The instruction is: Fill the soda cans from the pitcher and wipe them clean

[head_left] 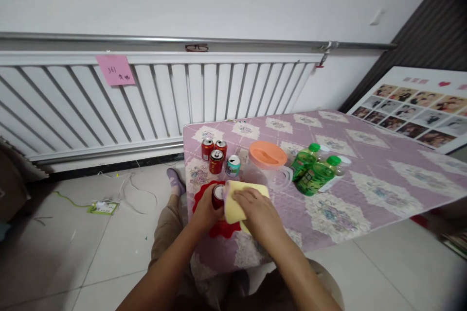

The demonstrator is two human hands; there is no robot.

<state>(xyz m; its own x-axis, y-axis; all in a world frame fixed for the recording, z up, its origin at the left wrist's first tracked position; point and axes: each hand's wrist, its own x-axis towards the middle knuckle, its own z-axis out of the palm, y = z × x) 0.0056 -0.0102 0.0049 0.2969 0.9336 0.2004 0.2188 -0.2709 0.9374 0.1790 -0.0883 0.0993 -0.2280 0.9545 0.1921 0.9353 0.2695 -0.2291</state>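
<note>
My left hand (207, 211) is wrapped round a red can (218, 193), its silver top facing up, over a red scalloped mat (223, 230). Fingers of my right hand (251, 204) press on a folded yellow cloth (237, 210) that lies against the can's right side. Behind the hands stand several more cans: red ones (216, 162) and a teal one (233, 165). A clear pitcher with an orange lid (268, 154) is just beyond the cloth.
Green bottles (316, 175) stand right of the pitcher on the patterned tablecloth (337, 209). A white radiator (233, 90) runs along the wall behind. A power strip (104, 207) with cables lies on the floor at the left.
</note>
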